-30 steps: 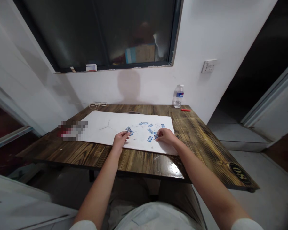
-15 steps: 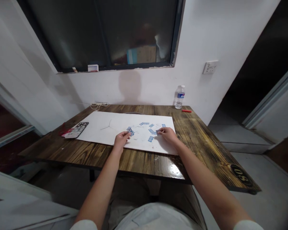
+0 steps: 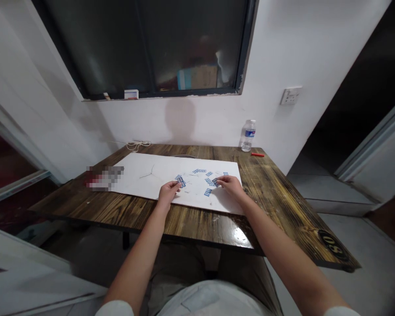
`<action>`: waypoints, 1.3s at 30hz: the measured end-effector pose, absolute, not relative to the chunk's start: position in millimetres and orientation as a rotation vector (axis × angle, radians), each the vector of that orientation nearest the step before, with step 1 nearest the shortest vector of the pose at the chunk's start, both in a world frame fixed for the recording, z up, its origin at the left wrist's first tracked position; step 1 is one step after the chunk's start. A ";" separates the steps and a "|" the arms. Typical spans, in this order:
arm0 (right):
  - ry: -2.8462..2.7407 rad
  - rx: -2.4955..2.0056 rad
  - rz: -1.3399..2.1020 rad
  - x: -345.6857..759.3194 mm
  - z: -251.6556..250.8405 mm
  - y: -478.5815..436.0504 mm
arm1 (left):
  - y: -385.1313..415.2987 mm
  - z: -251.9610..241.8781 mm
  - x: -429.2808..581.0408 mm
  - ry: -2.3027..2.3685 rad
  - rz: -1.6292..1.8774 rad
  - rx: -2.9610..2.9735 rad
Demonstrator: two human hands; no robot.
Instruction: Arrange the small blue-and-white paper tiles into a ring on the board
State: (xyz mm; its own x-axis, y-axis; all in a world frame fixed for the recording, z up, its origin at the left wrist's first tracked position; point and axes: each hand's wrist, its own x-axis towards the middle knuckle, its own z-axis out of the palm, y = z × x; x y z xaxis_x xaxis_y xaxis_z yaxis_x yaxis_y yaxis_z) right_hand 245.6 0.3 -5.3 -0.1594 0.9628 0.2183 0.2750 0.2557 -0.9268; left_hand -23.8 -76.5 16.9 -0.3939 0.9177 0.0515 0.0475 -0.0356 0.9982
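Left hand (image 3: 167, 194) pinched closed on a blue-striped paper slip (image 3: 181, 181) at its 2 o'clock, right hand (image 3: 231, 185) fingertips-down beside another slip (image 3: 214, 181) at its 10 o'clock, grip unclear, both over a white paper sheet (image 3: 131, 184).

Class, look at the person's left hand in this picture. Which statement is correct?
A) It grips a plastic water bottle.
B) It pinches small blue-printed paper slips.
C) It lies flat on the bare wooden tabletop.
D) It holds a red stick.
B. The left hand pinches blue-printed paper slips in its fingers, above the white sheet.
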 end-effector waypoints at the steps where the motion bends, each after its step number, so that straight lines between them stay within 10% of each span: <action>1: -1.618 -1.147 0.980 244.9 -5.2 -0.7 | -76.9 17.1 -23.4 1.511 1.521 1.048; 39: -1.392 -0.836 1.135 215.7 20.1 -30.1 | -81.8 19.6 -21.6 1.505 1.494 1.078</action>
State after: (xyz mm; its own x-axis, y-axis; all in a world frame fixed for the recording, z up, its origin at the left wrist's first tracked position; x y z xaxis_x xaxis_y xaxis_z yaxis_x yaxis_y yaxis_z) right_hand 215.7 -30.1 20.1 -0.1493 0.9402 0.3062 -0.1107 0.2918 -0.9500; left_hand -21.6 -81.8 19.6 -0.3687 0.9280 0.0529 0.0598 -0.0331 0.9977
